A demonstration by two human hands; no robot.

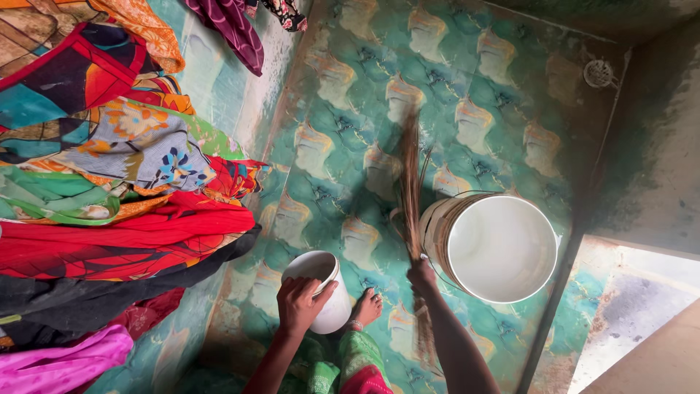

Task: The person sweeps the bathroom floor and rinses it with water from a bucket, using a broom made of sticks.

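On the left of the view, a heap of bright printed cloths (109, 168) hangs against the wall, reds, greens, oranges and a blue flowered piece layered over one another, with a pink cloth (58, 361) at the bottom corner and a purple striped one (233, 29) hanging higher up. Beside them the green patterned tile floor (350, 95) spreads out, wet-looking and printed with pale repeated shapes.

Near the lower middle, the left hand (299, 303) is closed over the rim of a small white mug (321, 288), thumb inside the lip and fingers wrapped round the outside, the mug tipped a little with its mouth upward. Just to the right of the mug a bare foot (367, 306) stands on the tiles, with a green and red garment (350, 368) below it.

Further right, the right hand (421, 277) is clenched firmly around a stick broom (410, 182), a bundle of thin brown bristles whose spread end reaches up across the floor; the bound end runs down past the wrist along the forearm. The broom passes just beside a white plastic bucket (499, 248), which stands upright on the tiles with its thin wire handle lying down against its side.

At the far upper right a round metal floor drain (599, 73) sits in the corner, beside a dark stained wall (656, 146).
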